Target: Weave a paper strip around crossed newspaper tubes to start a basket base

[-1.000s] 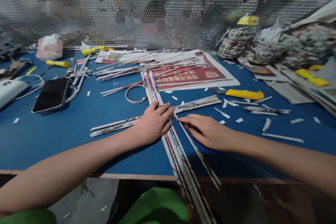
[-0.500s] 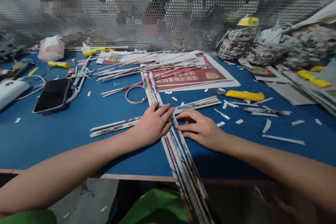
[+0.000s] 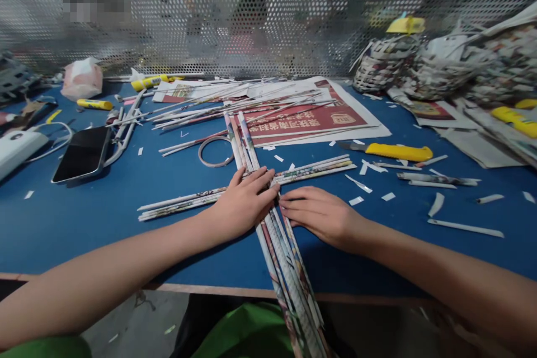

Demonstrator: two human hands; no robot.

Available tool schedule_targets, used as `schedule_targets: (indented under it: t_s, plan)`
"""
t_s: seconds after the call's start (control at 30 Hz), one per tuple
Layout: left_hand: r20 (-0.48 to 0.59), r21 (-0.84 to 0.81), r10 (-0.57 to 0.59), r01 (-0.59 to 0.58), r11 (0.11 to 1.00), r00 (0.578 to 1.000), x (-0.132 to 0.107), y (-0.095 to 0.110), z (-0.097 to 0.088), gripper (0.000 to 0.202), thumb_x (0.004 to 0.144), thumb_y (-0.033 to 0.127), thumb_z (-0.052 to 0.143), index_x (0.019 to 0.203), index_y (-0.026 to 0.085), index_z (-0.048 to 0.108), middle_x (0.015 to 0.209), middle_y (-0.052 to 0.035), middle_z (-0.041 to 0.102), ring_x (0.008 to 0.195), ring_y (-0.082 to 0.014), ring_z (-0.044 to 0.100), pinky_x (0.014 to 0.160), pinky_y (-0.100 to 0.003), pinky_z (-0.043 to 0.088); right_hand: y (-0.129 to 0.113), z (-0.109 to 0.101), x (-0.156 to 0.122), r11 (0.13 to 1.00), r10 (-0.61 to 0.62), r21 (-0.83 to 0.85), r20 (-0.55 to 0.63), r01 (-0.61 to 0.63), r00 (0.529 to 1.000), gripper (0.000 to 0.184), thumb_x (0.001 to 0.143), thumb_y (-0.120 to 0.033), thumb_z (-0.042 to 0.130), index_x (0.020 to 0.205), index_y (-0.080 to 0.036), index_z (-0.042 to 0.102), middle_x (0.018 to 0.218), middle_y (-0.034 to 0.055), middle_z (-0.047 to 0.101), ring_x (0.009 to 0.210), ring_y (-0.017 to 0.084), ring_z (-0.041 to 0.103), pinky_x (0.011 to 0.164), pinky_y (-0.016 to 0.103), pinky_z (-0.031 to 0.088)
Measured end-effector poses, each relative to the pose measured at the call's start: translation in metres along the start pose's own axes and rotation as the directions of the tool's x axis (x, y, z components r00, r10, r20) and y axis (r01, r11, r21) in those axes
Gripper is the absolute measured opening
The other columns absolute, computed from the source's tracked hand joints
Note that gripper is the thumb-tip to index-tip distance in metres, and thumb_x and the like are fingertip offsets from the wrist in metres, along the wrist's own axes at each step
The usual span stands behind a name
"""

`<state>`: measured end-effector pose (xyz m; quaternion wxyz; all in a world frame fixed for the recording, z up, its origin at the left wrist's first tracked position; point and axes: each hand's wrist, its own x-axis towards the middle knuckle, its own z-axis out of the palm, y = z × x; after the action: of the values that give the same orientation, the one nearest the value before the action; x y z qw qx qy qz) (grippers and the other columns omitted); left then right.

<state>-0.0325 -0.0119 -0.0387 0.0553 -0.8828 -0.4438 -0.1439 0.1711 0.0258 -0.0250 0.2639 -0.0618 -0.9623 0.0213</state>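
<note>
Rolled newspaper tubes lie crossed before me. A long bundle of paper tubes [image 3: 282, 257] runs from mid-table over the near edge toward my lap, and a shorter crosswise bundle [image 3: 321, 169] passes through it. My left hand [image 3: 247, 198] lies over the crossing, its fingers curved across the tubes and pressing them down. Close on the right, my right hand [image 3: 316, 213] has its fingers together against the outermost long tube, just below the crossing. Its thumb is hidden. The crossing itself is mostly covered by my left hand.
A roll of tape [image 3: 216, 151] lies beyond my left hand. Loose paper tubes rest on newspaper [image 3: 356, 123] at the back. To the right are a yellow utility knife [image 3: 398, 151], paper scraps and woven paper baskets [image 3: 384, 64]. A phone [image 3: 81, 154] lies left, before a perforated metal screen [image 3: 210, 28].
My right hand's fingers have drawn together against the outer tube, and the lower long tubes sit closer together. My left hand stays on the crossing. The view has shifted slightly.
</note>
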Motion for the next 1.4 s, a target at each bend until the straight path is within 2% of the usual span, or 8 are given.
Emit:
schedule_targets:
  t_s: [0.2,0.43,0.7,0.8,0.9,1.03,1.27,1.4]
  plan:
    - [0.007,-0.005,0.059,-0.059,0.998,0.998,0.001,0.000,0.001,0.035,0.087,0.019,0.030,0.117,0.012,0.047,0.125,-0.0127,0.048,0.120,-0.0244,0.037,0.098,-0.046,0.027,0.001,-0.002,-0.002,0.998,-0.050,-0.034,0.043,0.052,0.998,0.022,0.084,-0.012,0.042,0.092,-0.013,0.062,0.096,0.0082,0.066,0.098,0.017,0.056,0.084,0.034,0.047]
    - [0.031,-0.045,0.054,-0.053,0.998,0.998,0.006,0.000,-0.004,0.032,0.086,0.019,0.032,0.110,0.013,0.052,0.116,-0.0089,0.055,0.117,-0.0233,0.041,0.097,-0.042,0.031,0.000,-0.004,0.000,0.998,-0.053,-0.016,0.103,0.055,0.993,0.025,0.085,-0.012,0.039,0.095,-0.009,0.062,0.092,0.0105,0.065,0.098,0.018,0.053,0.084,0.034,0.046]
    - [0.032,-0.090,0.090,-0.086,0.992,0.995,0.008,-0.001,-0.006,0.029,0.084,0.018,0.036,0.107,0.012,0.054,0.112,-0.0088,0.057,0.115,-0.0230,0.042,0.098,-0.040,0.032,0.000,-0.010,0.016,0.999,-0.044,0.007,0.215,0.044,0.976,0.030,0.085,-0.011,0.034,0.084,-0.012,0.064,0.075,0.0090,0.064,0.083,0.017,0.056,0.075,0.030,0.048]
    - [0.000,-0.152,0.095,-0.094,0.984,0.996,0.010,-0.004,-0.006,0.029,0.083,0.016,0.037,0.107,0.010,0.053,0.110,-0.0103,0.057,0.112,-0.0220,0.044,0.097,-0.037,0.035,0.003,-0.008,0.010,0.999,-0.048,0.016,0.183,0.046,0.982,0.028,0.084,-0.010,0.036,0.087,-0.012,0.064,0.080,0.0097,0.065,0.088,0.018,0.055,0.078,0.030,0.047]
    - [-0.010,-0.237,0.106,-0.105,0.966,0.994,0.010,-0.008,-0.009,0.029,0.085,0.016,0.036,0.107,0.011,0.053,0.111,-0.0112,0.057,0.111,-0.0203,0.046,0.096,-0.037,0.037,0.004,-0.006,0.005,0.989,-0.145,-0.001,0.137,0.146,0.980,0.026,0.084,-0.011,0.038,0.093,-0.010,0.062,0.090,0.0104,0.065,0.096,0.019,0.052,0.082,0.033,0.045]
    - [-0.005,-0.305,0.108,-0.104,0.947,0.994,0.010,-0.009,-0.017,0.028,0.086,0.016,0.034,0.107,0.010,0.052,0.113,-0.0128,0.055,0.115,-0.0187,0.044,0.097,-0.033,0.037,0.002,-0.008,0.008,0.967,-0.244,-0.021,0.184,0.252,0.952,0.025,0.085,-0.011,0.038,0.088,-0.009,0.063,0.087,0.0088,0.064,0.091,0.017,0.054,0.086,0.034,0.043]
    - [0.031,-0.291,0.125,-0.111,0.950,0.992,0.009,-0.009,-0.022,0.033,0.087,0.017,0.032,0.113,0.009,0.050,0.115,-0.0134,0.054,0.115,-0.0191,0.044,0.098,-0.033,0.036,0.006,-0.019,0.013,0.972,-0.232,0.035,0.276,0.231,0.933,0.026,0.086,-0.010,0.035,0.082,-0.013,0.061,0.089,0.0061,0.064,0.089,0.013,0.055,0.093,0.035,0.040]
    - [0.025,-0.266,0.154,-0.142,0.953,0.988,0.009,-0.012,-0.016,0.033,0.086,0.017,0.033,0.112,0.008,0.052,0.116,-0.0140,0.053,0.114,-0.0211,0.044,0.098,-0.036,0.035,0.007,-0.021,0.008,0.975,-0.215,0.099,0.227,0.197,0.950,0.026,0.086,-0.009,0.035,0.086,-0.010,0.061,0.092,0.0084,0.065,0.094,0.014,0.057,0.094,0.032,0.040]
